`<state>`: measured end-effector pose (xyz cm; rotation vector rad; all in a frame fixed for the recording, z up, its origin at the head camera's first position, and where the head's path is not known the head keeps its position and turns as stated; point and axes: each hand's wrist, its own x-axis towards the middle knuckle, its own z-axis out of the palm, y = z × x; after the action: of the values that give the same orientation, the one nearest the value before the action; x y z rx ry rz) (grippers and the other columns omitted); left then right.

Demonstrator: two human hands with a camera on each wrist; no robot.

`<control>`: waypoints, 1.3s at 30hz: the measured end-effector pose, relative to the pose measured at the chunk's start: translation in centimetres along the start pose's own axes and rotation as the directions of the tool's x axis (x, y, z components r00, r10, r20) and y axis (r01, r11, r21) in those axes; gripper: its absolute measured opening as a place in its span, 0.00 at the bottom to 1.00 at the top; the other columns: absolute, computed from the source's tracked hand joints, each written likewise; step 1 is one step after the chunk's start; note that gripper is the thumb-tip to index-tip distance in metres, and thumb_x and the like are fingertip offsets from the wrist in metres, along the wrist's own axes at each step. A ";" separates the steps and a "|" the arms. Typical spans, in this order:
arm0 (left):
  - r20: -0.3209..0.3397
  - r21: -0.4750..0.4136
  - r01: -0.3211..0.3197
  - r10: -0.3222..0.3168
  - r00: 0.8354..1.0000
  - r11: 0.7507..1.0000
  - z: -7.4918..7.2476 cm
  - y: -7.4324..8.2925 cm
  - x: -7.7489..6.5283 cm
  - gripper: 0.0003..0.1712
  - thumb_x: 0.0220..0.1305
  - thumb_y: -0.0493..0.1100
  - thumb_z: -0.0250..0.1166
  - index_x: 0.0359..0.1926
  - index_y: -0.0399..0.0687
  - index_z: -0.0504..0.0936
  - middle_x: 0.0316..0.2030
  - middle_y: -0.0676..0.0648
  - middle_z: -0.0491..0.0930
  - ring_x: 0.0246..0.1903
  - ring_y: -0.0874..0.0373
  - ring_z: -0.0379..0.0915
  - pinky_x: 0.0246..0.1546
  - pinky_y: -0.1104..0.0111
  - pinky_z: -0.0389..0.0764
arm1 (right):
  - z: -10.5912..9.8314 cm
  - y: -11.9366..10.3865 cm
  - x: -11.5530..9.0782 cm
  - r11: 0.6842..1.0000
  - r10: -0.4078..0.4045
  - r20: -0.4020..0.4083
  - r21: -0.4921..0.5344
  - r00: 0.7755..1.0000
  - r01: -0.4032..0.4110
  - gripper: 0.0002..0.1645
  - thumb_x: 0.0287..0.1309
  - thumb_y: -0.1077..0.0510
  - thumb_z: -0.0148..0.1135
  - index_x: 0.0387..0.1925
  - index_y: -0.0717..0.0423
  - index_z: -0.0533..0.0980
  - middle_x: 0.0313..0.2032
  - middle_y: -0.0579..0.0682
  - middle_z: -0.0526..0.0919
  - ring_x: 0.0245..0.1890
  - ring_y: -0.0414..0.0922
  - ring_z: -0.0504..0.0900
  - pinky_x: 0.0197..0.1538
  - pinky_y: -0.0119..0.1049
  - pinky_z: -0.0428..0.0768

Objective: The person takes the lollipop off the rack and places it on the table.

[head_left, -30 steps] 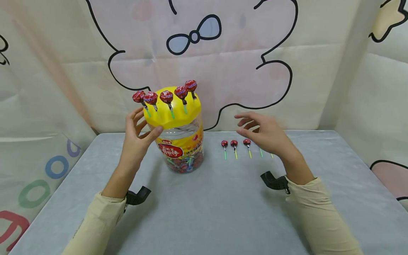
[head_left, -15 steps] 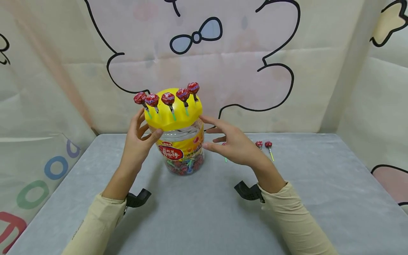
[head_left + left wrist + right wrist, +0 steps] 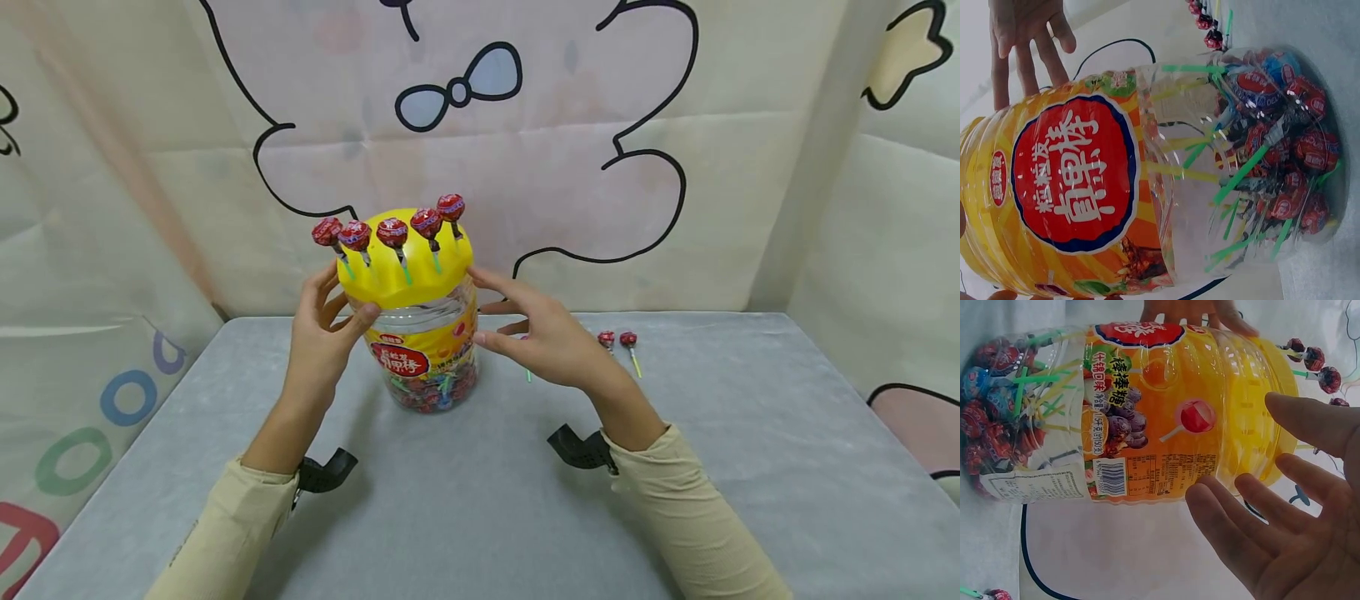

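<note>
A clear plastic lollipop jar (image 3: 420,358) with a yellow lid (image 3: 405,279) stands upright on the table. Several red-wrapped lollipops (image 3: 392,233) stick up from the lid in an arc. My left hand (image 3: 322,333) holds the jar's upper left, thumb at the front by the lid's rim and fingers round the far side. On the other side, my right hand (image 3: 547,337) spreads nearly straight fingers along the jar, fingertips right at its upper wall. In the right wrist view, its thumb (image 3: 1310,422) overlaps the yellow lid. Loose wrapped lollipops (image 3: 1260,87) fill the jar's bottom.
Two lollipops (image 3: 628,340) lie on the grey tabletop (image 3: 465,508) right of the jar. Behind my right hand, another lollipop's green stick (image 3: 528,375) shows in part. A pale curtain (image 3: 570,192) with printed drawings hangs behind the table.
My right hand has moved left from over the row of lollipops on the table to the jar's right side. My left hand and the jar have stayed in place.
</note>
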<state>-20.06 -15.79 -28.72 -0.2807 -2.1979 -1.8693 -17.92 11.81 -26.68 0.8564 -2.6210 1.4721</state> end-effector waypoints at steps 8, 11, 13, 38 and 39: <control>-0.021 -0.042 -0.009 0.008 1.000 0.999 0.1 0.0 -0.1 0.38 0.68 0.44 0.64 0.74 0.57 0.58 0.73 0.51 0.60 0.69 0.49 0.61 0.69 0.49 0.64 | 0.2 -0.2 0.0 1.000 0.009 0.000 -0.007 1.000 -0.009 0.45 0.65 0.54 0.65 0.77 0.38 0.54 0.75 0.44 0.60 0.66 0.53 0.75 0.59 0.51 0.81; -0.023 -0.060 0.004 -0.006 1.000 0.998 0.2 0.1 -0.1 0.37 0.69 0.43 0.63 0.74 0.55 0.58 0.73 0.50 0.60 0.69 0.50 0.61 0.68 0.50 0.64 | 0.2 -0.2 -0.1 1.000 0.018 -0.003 -0.012 1.000 -0.018 0.45 0.65 0.53 0.65 0.77 0.38 0.54 0.75 0.44 0.60 0.66 0.53 0.75 0.59 0.50 0.81; -0.024 -0.071 0.009 -0.011 1.000 0.997 0.4 0.3 -0.2 0.36 0.69 0.43 0.63 0.74 0.55 0.58 0.73 0.50 0.59 0.69 0.50 0.60 0.68 0.50 0.64 | 0.3 -0.1 -0.2 1.000 0.017 -0.010 -0.015 1.000 -0.017 0.45 0.65 0.54 0.65 0.77 0.39 0.54 0.76 0.46 0.60 0.66 0.53 0.75 0.58 0.50 0.82; 0.018 -0.151 -0.037 0.040 0.999 0.988 -0.1 0.2 0.2 0.41 0.67 0.38 0.65 0.73 0.60 0.55 0.70 0.49 0.60 0.68 0.52 0.60 0.64 0.56 0.64 | 0.4 0.3 0.7 0.977 0.069 0.004 0.202 0.998 -0.069 0.42 0.69 0.55 0.60 0.76 0.31 0.53 0.76 0.41 0.58 0.67 0.50 0.73 0.63 0.51 0.78; -0.004 -0.147 -0.030 0.029 1.000 0.989 0.1 0.3 0.1 0.41 0.66 0.39 0.66 0.73 0.60 0.55 0.70 0.50 0.61 0.67 0.53 0.60 0.64 0.56 0.64 | 0.4 0.3 0.7 0.976 0.074 0.000 0.206 0.997 -0.072 0.42 0.69 0.56 0.60 0.76 0.31 0.53 0.76 0.40 0.58 0.67 0.49 0.73 0.63 0.51 0.78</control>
<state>-20.05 -15.68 -28.38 -0.3367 -2.0461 -2.0183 -18.57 11.23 -26.95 0.7731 -2.5538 1.7862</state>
